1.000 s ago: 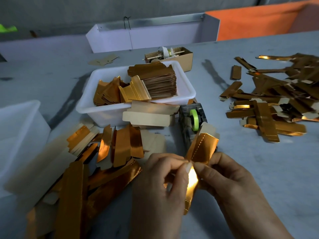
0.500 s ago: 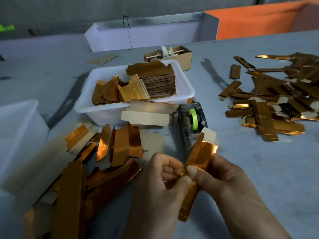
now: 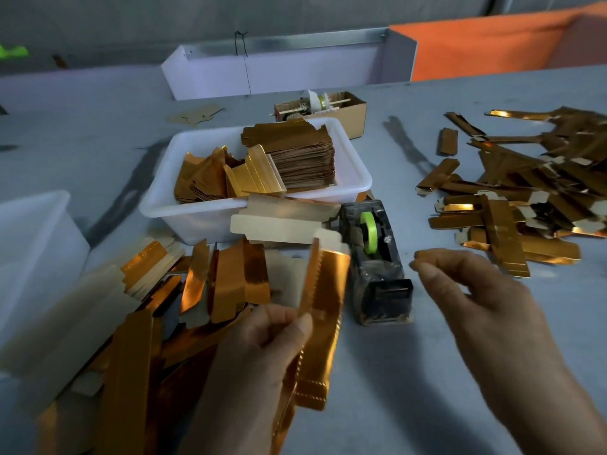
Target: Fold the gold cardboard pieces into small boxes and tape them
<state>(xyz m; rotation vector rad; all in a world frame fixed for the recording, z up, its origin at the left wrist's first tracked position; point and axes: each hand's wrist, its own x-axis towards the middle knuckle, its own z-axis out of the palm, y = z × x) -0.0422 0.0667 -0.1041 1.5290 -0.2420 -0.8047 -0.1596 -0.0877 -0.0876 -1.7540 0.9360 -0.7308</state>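
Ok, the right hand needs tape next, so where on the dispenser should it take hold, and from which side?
Judging by its pose, take the tape dispenser at its near cutter end, below the green roll. The right hand is open just to its right, so come in from the right and pull toward you. The left hand holds the folded gold piece.

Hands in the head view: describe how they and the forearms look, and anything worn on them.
Both hands, left and right, are bare: no gloves, rings, watch or bracelets show. The forearms are bare as far as the frame's bottom edge, with no sleeve in view. Fingernails look short and unpainted, though motion blur softens them.
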